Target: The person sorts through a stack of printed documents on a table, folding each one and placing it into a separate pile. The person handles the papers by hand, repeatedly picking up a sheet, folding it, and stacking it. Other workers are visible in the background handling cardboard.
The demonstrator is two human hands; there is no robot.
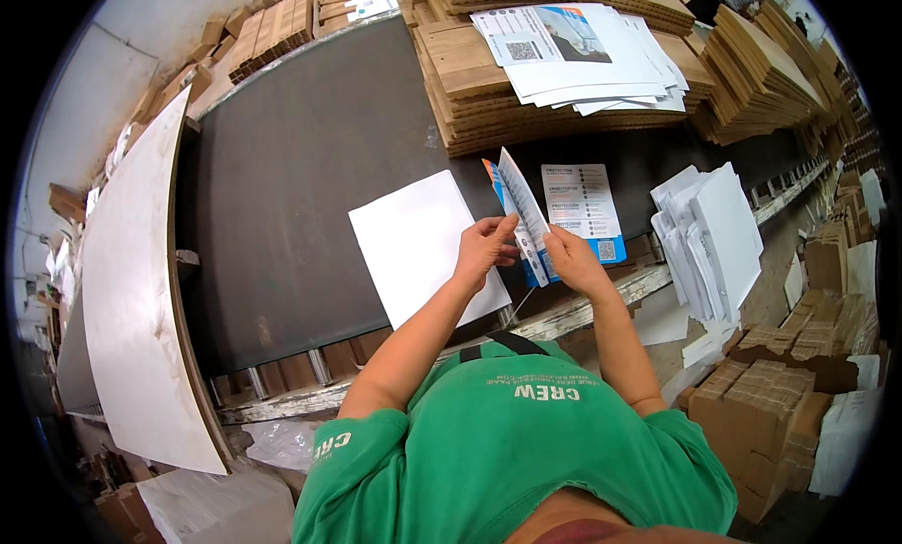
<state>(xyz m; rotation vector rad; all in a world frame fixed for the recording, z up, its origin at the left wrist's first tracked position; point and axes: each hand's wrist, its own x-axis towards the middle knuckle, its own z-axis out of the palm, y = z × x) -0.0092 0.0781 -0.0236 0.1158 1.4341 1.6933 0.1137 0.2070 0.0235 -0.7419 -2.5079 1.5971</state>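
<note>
A folded leaflet (522, 213) with printed panels and blue and orange parts stands upright between my two hands, its panels slightly apart at the top. My left hand (487, 250) closes on its left side with bent fingers. At its right edge my right hand (575, 262) pinches it between thumb and fingers. A stack of blank white sheets (409, 243) lies on the dark table to the left, partly under my left hand and forearm. Just beyond my right hand lies a flat printed leaflet (578, 201) with a blue lower edge.
The dark conveyor-like table (301, 168) stretches left and away. Flat cardboard stacks (470, 74) stand at its far side, topped by printed and white sheets (601, 79). White paper bundles (719, 239) lean at the right edge. A pale board (132, 290) stands left; cardboard boxes (752, 412) sit lower right.
</note>
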